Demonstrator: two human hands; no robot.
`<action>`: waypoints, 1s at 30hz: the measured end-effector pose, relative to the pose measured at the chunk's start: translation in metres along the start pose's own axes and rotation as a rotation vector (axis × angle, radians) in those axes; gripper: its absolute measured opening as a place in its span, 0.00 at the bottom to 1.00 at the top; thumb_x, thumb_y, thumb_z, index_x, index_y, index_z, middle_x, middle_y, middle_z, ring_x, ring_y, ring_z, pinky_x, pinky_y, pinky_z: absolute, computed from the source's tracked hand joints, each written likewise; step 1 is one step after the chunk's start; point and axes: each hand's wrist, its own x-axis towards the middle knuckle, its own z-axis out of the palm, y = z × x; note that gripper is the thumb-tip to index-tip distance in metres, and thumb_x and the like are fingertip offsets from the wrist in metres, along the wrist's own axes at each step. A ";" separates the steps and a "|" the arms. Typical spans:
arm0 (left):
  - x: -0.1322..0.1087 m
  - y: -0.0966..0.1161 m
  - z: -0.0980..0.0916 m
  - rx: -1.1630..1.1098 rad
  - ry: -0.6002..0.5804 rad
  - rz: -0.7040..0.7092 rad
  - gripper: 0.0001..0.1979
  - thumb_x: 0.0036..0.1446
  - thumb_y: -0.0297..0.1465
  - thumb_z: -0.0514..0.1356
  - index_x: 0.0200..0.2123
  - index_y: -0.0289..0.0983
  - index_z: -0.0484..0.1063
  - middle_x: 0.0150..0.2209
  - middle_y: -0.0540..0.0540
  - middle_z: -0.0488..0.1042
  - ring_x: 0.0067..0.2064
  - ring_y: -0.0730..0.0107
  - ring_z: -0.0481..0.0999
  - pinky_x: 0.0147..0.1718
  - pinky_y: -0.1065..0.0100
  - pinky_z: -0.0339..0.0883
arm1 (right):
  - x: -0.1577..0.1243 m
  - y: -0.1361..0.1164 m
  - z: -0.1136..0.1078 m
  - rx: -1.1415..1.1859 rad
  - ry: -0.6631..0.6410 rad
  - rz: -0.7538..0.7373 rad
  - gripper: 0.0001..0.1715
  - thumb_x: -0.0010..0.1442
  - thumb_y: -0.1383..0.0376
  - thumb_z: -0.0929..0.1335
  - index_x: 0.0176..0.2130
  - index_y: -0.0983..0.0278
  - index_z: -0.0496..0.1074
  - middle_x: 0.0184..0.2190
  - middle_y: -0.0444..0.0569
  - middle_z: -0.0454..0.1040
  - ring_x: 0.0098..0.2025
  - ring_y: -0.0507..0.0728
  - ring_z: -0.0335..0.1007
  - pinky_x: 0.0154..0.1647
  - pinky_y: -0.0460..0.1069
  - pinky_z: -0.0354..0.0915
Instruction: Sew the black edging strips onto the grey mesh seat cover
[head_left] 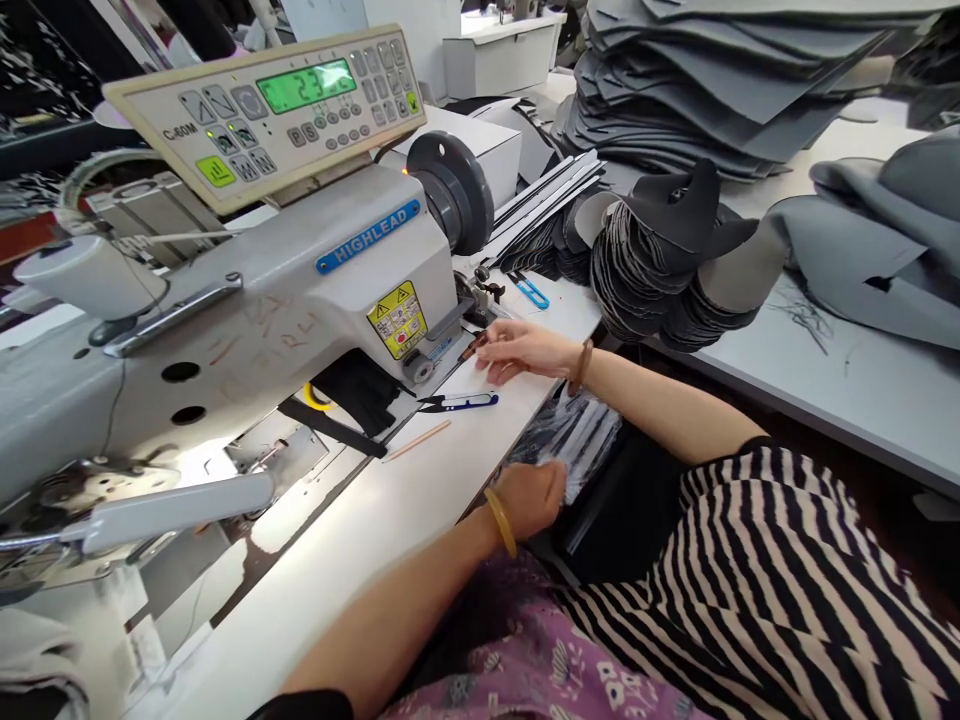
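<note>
My right hand (529,350), with a brown bracelet, reaches over the white table beside the sewing machine (360,260). Its curled fingers are at the end of a small brown-handled tool (472,347) and appear to pinch it. My left hand (531,497), with a yellow bangle, is closed at the table's front edge, and whatever it may hold is hidden. A bundle of grey-and-white strips (589,440) lies beside that hand, below the tabletop. Dark blue thread snips (461,402) lie on the table between the machine and my hands.
Blue-handled snips (531,291) lie behind my right hand. Stacks of cut dark pieces (637,270) and a tall pile of grey sheets (705,90) stand on the right. A thin wooden stick (418,440) and black fabric (360,390) are near the machine bed.
</note>
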 end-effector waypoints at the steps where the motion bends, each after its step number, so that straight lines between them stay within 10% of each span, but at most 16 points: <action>1: -0.001 0.002 0.003 0.056 -0.066 0.014 0.21 0.67 0.36 0.42 0.37 0.34 0.72 0.27 0.38 0.76 0.33 0.52 0.79 0.38 0.53 0.72 | 0.002 -0.002 -0.005 0.065 0.032 -0.058 0.30 0.44 0.53 0.77 0.27 0.60 0.55 0.21 0.37 0.65 0.20 0.46 0.61 0.19 0.42 0.60; 4: -0.003 0.005 0.011 0.197 -0.240 0.067 0.21 0.66 0.37 0.43 0.39 0.32 0.73 0.30 0.33 0.77 0.35 0.44 0.80 0.35 0.48 0.73 | 0.031 -0.006 -0.045 -0.018 0.278 -0.225 0.29 0.42 0.60 0.78 0.29 0.60 0.55 0.17 0.31 0.55 0.17 0.43 0.47 0.16 0.40 0.44; 8: -0.004 0.004 0.018 0.312 -0.362 0.117 0.20 0.66 0.35 0.44 0.39 0.31 0.74 0.35 0.31 0.79 0.38 0.43 0.81 0.35 0.48 0.74 | 0.078 0.006 -0.089 -0.415 0.415 -0.228 0.31 0.35 0.69 0.79 0.27 0.61 0.55 0.19 0.32 0.55 0.23 0.45 0.48 0.22 0.42 0.47; 14: -0.004 0.002 0.022 0.404 -0.479 0.114 0.18 0.65 0.32 0.47 0.40 0.30 0.74 0.35 0.30 0.79 0.39 0.42 0.81 0.35 0.48 0.75 | 0.115 0.022 -0.075 -0.503 0.583 -0.229 0.23 0.44 0.65 0.77 0.32 0.63 0.61 0.22 0.34 0.58 0.26 0.46 0.51 0.28 0.42 0.53; 20: -0.004 0.003 0.019 0.440 -0.489 0.073 0.18 0.67 0.33 0.46 0.42 0.30 0.73 0.36 0.32 0.79 0.38 0.48 0.81 0.35 0.53 0.76 | 0.135 0.015 -0.077 -0.534 0.485 -0.209 0.05 0.50 0.72 0.68 0.31 0.69 0.74 0.22 0.41 0.68 0.27 0.48 0.62 0.36 0.44 0.60; 30: -0.003 0.011 0.007 0.281 -0.368 0.012 0.20 0.67 0.35 0.44 0.41 0.33 0.74 0.36 0.35 0.79 0.39 0.52 0.81 0.37 0.59 0.72 | 0.145 -0.002 -0.087 -0.598 0.447 -0.277 0.13 0.53 0.67 0.68 0.37 0.73 0.76 0.28 0.45 0.72 0.30 0.47 0.62 0.35 0.43 0.60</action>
